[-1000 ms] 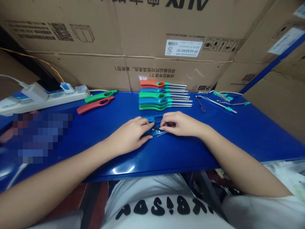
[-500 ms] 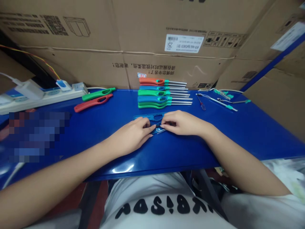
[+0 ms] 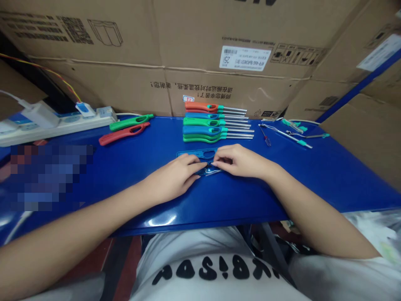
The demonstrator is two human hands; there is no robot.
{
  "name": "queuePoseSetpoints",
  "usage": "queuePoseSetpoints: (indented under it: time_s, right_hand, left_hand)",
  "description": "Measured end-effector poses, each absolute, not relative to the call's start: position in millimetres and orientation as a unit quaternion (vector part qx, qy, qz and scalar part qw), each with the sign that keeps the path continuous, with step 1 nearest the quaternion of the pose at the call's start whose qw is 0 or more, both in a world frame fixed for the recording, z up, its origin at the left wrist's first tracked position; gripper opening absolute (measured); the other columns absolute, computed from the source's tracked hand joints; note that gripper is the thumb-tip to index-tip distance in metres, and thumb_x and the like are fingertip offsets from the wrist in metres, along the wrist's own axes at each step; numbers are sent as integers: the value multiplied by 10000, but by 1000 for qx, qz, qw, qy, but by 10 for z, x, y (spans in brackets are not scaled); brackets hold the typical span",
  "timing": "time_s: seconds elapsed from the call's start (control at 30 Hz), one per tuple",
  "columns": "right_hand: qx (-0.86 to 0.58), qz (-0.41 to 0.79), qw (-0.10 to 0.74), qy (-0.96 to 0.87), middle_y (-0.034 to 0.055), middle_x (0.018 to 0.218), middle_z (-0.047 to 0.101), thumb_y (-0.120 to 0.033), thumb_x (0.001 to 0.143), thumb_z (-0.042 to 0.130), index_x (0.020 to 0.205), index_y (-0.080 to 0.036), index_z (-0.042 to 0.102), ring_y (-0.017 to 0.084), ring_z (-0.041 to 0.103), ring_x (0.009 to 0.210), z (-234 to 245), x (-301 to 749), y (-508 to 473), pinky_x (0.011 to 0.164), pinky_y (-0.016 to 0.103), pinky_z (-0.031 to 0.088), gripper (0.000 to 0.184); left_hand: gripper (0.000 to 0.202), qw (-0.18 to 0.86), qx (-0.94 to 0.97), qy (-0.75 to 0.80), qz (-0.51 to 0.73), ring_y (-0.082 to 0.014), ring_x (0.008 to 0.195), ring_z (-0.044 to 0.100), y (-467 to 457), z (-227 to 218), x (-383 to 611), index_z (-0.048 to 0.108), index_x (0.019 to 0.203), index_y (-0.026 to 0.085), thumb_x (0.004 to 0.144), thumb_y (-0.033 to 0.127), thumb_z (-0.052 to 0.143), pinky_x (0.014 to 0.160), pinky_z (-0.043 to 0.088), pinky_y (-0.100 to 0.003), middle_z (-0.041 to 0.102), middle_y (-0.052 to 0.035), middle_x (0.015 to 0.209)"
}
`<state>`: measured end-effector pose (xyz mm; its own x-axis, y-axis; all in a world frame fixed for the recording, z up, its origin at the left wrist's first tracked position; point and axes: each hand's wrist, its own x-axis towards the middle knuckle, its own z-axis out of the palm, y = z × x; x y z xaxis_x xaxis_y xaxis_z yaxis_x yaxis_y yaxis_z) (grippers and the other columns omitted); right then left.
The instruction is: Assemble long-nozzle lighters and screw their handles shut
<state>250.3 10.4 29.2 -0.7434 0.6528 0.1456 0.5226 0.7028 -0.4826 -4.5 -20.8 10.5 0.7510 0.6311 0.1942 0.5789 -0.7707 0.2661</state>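
Observation:
My left hand point(image 3: 175, 175) and my right hand point(image 3: 239, 161) meet at the middle of the blue table point(image 3: 131, 184). Both pinch a blue plastic lighter handle shell point(image 3: 202, 154) and the small metal part point(image 3: 211, 170) lying in front of it. My fingers are curled and pressed on these pieces, hiding most of them. Just behind my hands lies a neat row of several finished long lighters point(image 3: 216, 124) in orange, blue and green, their metal tubes pointing right.
A green handle shell point(image 3: 130, 122) and a red handle shell point(image 3: 123, 133) lie at the left. A white power strip point(image 3: 59, 125) sits at the far left. Thin metal tubes with teal ends point(image 3: 291, 133) lie at the right. Cardboard boxes point(image 3: 194, 54) wall the back.
My hands have stayed on the blue handle shell, with only slight finger shifts. The view has drifted a little.

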Motion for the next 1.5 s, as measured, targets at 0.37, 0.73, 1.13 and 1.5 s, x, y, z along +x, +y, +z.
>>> queuePoseSetpoints:
  time_s: [0.37,0.73,1.13,1.5]
  right_hand:
    - [-311,220,86,-920,28,941,635,-161,880,661,943,-179,687,122,543,725,371,2540,75,649,245,391,70]
    - [-303,225,118,-919,41,836,600,-365,1031,510,753,-158,638,130,541,710,336,2533,102,683,273,393,370]
    - [-298,189,126,-927,51,947,664,-223,927,635,918,-178,669,141,564,743,244,2501,121,667,256,396,58]
    - [-301,189,120,-927,51,998,668,-192,919,618,982,-187,653,135,541,717,245,2469,87,675,261,395,72]
  left_hand:
    - [315,91,938,309,127,-245,1113,587,-185,175,-80,676,1261,212,1030,191,464,994,504,-410,647,-106,1238]
    - [359,5,955,290,68,-278,1096,595,-208,239,-88,726,1255,224,1017,180,462,967,513,-425,660,-123,1259]
    - [397,-34,957,285,32,-285,1058,583,-245,264,-64,689,1319,202,976,136,502,940,521,-418,667,-141,1263]
    - [370,-16,956,290,51,-271,1064,604,-231,234,-68,699,1294,198,975,143,521,947,516,-398,686,-135,1223]
